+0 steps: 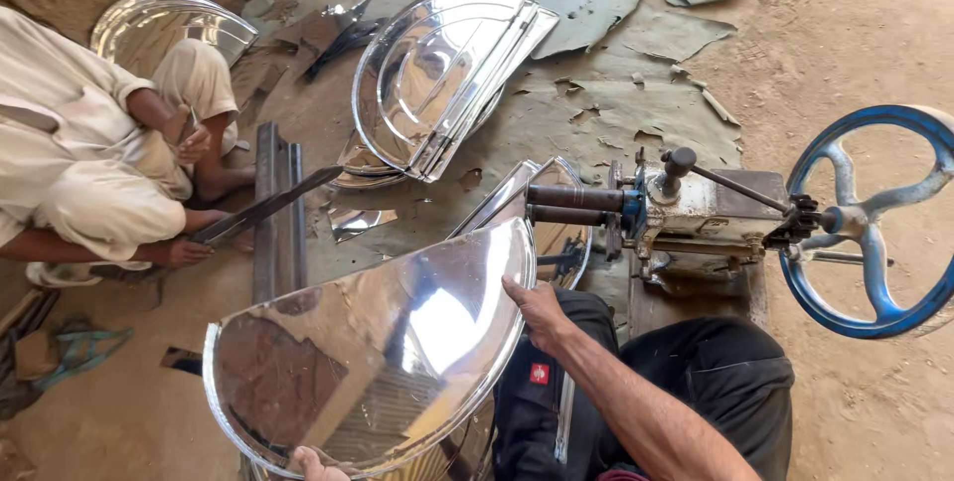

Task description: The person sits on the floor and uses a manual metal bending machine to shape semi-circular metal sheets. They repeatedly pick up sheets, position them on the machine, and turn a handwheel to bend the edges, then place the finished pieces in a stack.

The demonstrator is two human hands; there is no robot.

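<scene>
Both hands hold a half-round polished metal sheet point(373, 352). Right hand point(537, 310) grip clamped on its straight edge. Left hand point(316, 463) grip clamped on the curved rim.

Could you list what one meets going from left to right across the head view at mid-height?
Seated co-worker → long dark blade → upright steel bar → shiny half-round metal sheet → right hand → roller machine → blue handwheel.

Ahead of the right grip point(537, 310) the roller machine point(686, 218) and its blue handwheel point(870, 223) block the way. Left of it the held half-round steel sheet point(378, 352) fills the room. Farther ahead, past the stacked sheets point(437, 79), a co-worker point(89, 158) crouches; bare dirt floor point(855, 54) lies open beyond the machine.
</scene>
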